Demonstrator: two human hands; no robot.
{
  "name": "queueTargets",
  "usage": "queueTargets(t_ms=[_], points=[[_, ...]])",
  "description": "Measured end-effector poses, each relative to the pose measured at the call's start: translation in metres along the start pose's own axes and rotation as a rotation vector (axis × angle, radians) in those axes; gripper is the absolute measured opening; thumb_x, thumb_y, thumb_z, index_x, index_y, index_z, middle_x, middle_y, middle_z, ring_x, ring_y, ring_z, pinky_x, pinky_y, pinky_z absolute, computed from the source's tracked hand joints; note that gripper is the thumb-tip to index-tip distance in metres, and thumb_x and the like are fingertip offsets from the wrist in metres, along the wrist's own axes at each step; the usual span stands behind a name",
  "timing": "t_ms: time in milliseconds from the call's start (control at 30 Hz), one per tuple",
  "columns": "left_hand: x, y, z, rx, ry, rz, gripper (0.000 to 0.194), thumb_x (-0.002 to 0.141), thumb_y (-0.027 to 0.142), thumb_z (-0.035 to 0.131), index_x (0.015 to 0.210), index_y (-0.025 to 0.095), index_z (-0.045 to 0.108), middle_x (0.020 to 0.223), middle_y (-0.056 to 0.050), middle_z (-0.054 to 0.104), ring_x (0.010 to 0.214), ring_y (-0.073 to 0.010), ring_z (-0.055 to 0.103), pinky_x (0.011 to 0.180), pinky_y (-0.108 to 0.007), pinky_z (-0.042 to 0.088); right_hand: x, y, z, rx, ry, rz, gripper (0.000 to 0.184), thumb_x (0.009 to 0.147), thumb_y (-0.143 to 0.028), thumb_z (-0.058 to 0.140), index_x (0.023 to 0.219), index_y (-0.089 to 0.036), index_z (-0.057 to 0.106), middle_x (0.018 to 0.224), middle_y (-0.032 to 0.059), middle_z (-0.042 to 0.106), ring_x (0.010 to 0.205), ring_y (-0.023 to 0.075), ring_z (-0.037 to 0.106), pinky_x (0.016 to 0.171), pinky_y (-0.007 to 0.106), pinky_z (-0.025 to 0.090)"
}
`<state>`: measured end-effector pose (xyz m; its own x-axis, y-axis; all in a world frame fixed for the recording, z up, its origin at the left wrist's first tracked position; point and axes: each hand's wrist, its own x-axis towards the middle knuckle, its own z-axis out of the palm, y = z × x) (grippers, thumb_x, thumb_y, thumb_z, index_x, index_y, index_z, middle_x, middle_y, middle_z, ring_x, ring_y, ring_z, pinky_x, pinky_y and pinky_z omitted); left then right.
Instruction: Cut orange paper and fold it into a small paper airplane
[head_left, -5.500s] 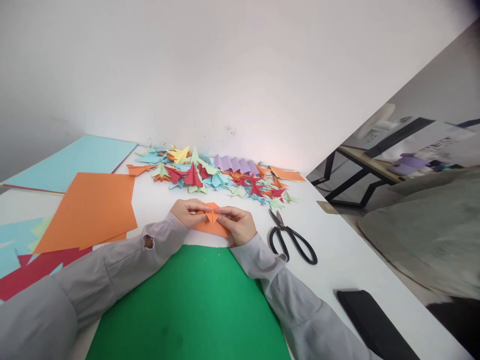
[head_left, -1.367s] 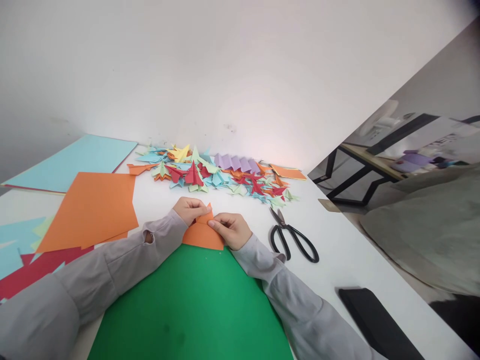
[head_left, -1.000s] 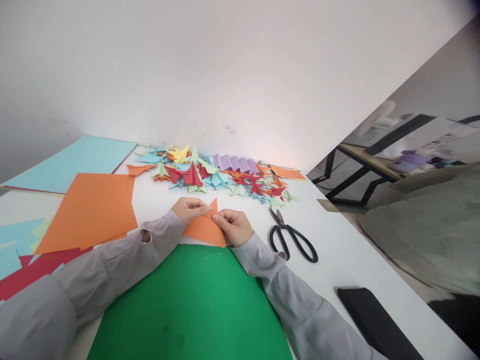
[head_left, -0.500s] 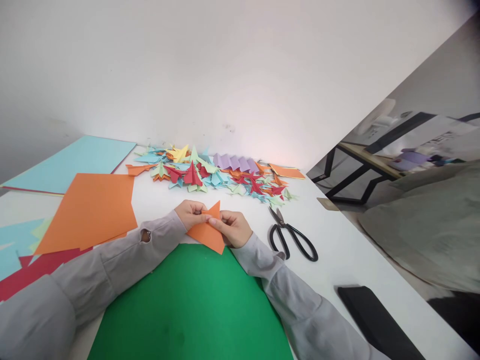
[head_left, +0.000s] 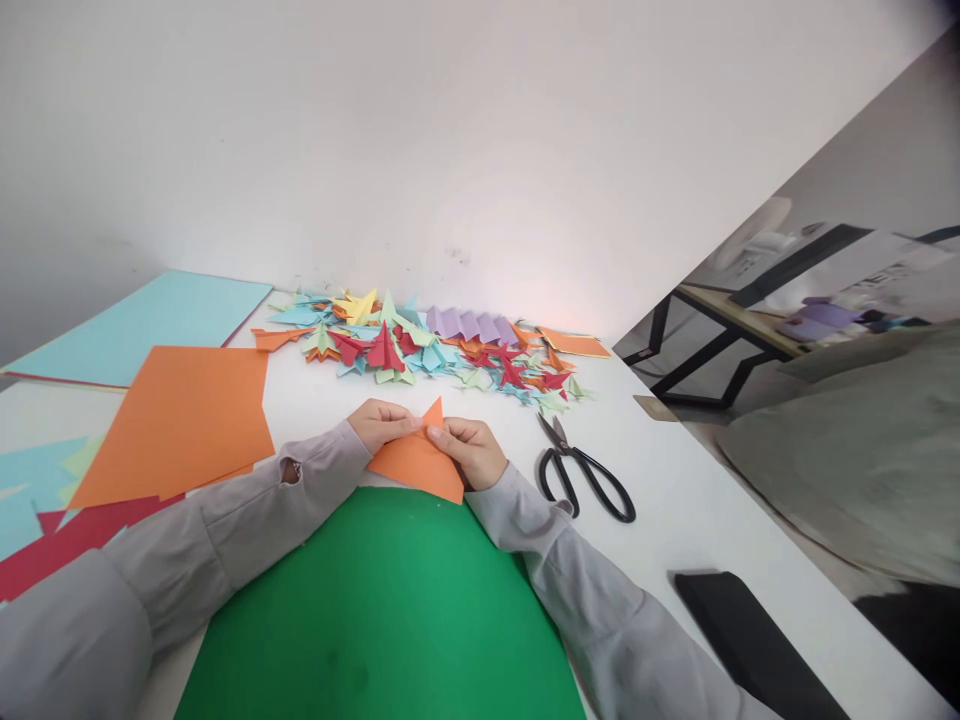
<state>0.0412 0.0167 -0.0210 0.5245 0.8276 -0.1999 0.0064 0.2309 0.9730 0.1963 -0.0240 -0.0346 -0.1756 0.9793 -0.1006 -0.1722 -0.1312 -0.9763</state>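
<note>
A folded piece of orange paper [head_left: 420, 468] is held up between both hands, just above the far edge of a green sheet [head_left: 382, 600]. My left hand [head_left: 380, 424] pinches its upper left side with thumb and fingers. On the other side my right hand [head_left: 474, 452] grips it, the thumb pressed on the front near the pointed tip. The paper's lower part fans out toward me. Fingers behind the paper are partly hidden.
Along the wall lies a heap of folded paper shapes [head_left: 384, 350]. Black-handled scissors [head_left: 592, 475] and a black flat object [head_left: 750, 630] are on the right. Orange sheets [head_left: 187, 420], light blue sheets [head_left: 161, 320] and red paper [head_left: 45, 560] lie left.
The orange paper has spread wider at its lower edge, its lower right corner moving right and slightly up. Both hands keep hold, and the right thumb has shifted slightly right.
</note>
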Motion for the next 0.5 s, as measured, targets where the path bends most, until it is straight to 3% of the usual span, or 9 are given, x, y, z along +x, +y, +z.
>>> queueTargets(t_ms=[167,367,500], points=[[-0.0042,0.0001,0.0016,0.052,0.012,0.034,0.038,0.051,0.046,0.073,0.057,0.011,0.06,0.046,0.002,0.055,0.041,-0.0062,0.044,0.041,-0.018,0.03,-0.0012,0.0,-0.002,-0.006,0.016,0.001,0.046,0.058,-0.054,0.069,0.046,-0.016,0.046,0.038,-0.008,0.038,0.035,0.0031,0.029,0.036,0.02,0.017],[-0.0054,-0.0025,0.0028,0.192,-0.012,0.145,0.035,0.057,0.045,0.068,0.053,0.011,0.058,0.043,0.005,0.048,0.041,-0.0046,0.037,0.041,-0.018,0.026,-0.0042,-0.0051,0.0025,-0.102,-0.096,-0.008,0.037,0.055,-0.048,0.073,0.061,-0.013,0.062,0.051,-0.0032,0.056,0.044,0.0068,0.044,0.043,0.02,0.031],[-0.0014,-0.0068,0.0016,0.143,-0.076,0.095,0.037,0.054,0.046,0.069,0.056,0.011,0.058,0.045,0.004,0.049,0.042,-0.0054,0.038,0.041,-0.018,0.026,-0.0031,-0.0031,0.0004,-0.02,-0.121,0.024,0.034,0.054,-0.045,0.075,0.06,-0.014,0.063,0.052,-0.0023,0.059,0.045,0.0083,0.049,0.045,0.021,0.036]])
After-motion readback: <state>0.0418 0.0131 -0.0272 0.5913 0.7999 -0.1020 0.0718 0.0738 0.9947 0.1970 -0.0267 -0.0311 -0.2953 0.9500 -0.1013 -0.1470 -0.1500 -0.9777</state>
